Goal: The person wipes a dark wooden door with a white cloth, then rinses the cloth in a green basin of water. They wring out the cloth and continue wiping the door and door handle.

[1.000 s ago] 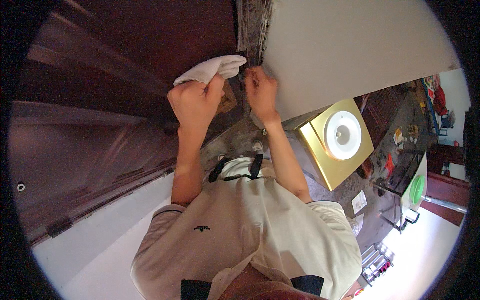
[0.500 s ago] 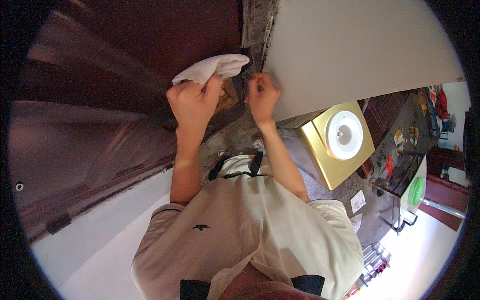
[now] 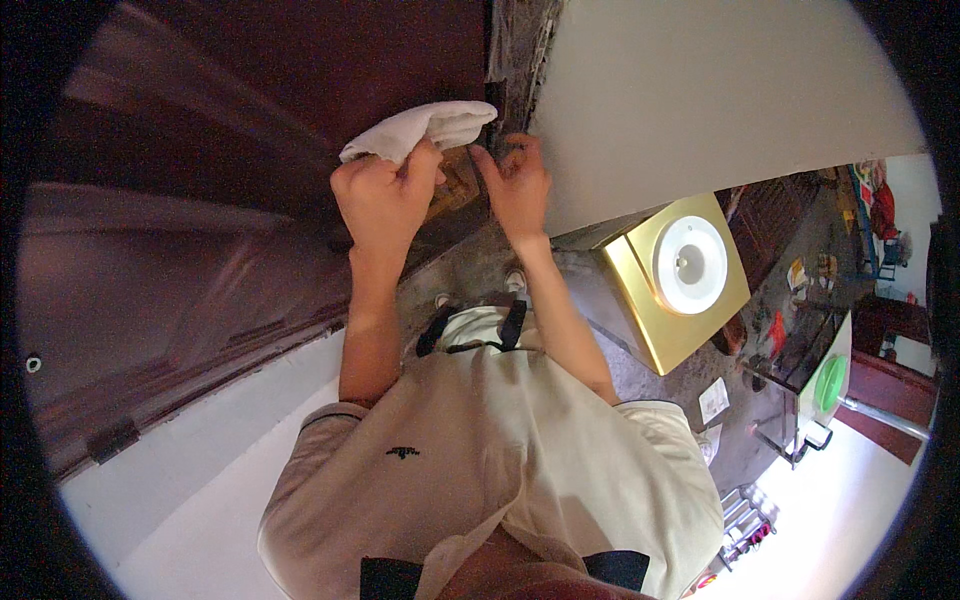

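Note:
My left hand (image 3: 383,200) is closed on a folded white cloth (image 3: 415,128), which lies along the dark reddish-brown door (image 3: 270,130). Most of its fingers are hidden from above. To the right of it, my right hand (image 3: 519,192) is raised by the worn door frame (image 3: 513,75), with the thumb spread away from partly bent fingers. I see nothing held in it. Whether its fingertips touch the frame, I cannot tell.
A pale wall (image 3: 700,90) rises right of the frame. Below it stands a gold-topped box (image 3: 650,335) with a round white fitting (image 3: 690,265). Farther right are a table with a green basin (image 3: 831,382) and papers (image 3: 713,400) on the grey floor.
My right hand has loosened from a closed curl, its thumb now reaching left toward the door edge. My left hand and the cloth have shifted slightly up and left.

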{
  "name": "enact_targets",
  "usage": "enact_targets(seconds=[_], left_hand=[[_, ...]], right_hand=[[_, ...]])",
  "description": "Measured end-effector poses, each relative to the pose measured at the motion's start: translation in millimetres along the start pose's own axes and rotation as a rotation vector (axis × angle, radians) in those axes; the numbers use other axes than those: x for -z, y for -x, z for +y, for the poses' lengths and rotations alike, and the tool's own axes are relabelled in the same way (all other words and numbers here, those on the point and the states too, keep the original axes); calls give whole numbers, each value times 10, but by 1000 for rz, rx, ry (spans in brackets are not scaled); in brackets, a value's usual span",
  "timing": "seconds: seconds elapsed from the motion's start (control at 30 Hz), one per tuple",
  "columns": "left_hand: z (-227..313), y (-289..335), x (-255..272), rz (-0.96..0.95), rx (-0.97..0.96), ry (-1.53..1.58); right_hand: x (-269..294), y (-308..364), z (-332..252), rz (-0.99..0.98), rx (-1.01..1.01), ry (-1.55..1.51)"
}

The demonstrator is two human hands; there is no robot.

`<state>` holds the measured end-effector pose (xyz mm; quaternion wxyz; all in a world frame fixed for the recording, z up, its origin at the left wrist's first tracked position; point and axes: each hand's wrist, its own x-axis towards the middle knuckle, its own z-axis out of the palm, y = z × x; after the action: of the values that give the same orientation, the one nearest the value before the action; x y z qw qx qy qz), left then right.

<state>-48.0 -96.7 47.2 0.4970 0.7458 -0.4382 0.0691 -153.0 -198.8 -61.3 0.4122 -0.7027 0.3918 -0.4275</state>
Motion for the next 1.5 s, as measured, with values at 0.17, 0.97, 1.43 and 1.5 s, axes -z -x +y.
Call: enact_targets(seconds=[0.17, 0.97, 1.43, 1.5], left_hand=[[6, -29, -33, -7, 4, -4], [-61, 24, -41, 32, -39, -11], [-368, 336, 158, 126, -81, -244], [-335, 341, 144, 124, -51, -217]], right_hand=[[-104, -189, 236, 127, 191, 128], [47, 188, 266, 18, -6, -74], [149, 171, 115, 45, 227, 158], [121, 142, 365, 7, 263, 197]])
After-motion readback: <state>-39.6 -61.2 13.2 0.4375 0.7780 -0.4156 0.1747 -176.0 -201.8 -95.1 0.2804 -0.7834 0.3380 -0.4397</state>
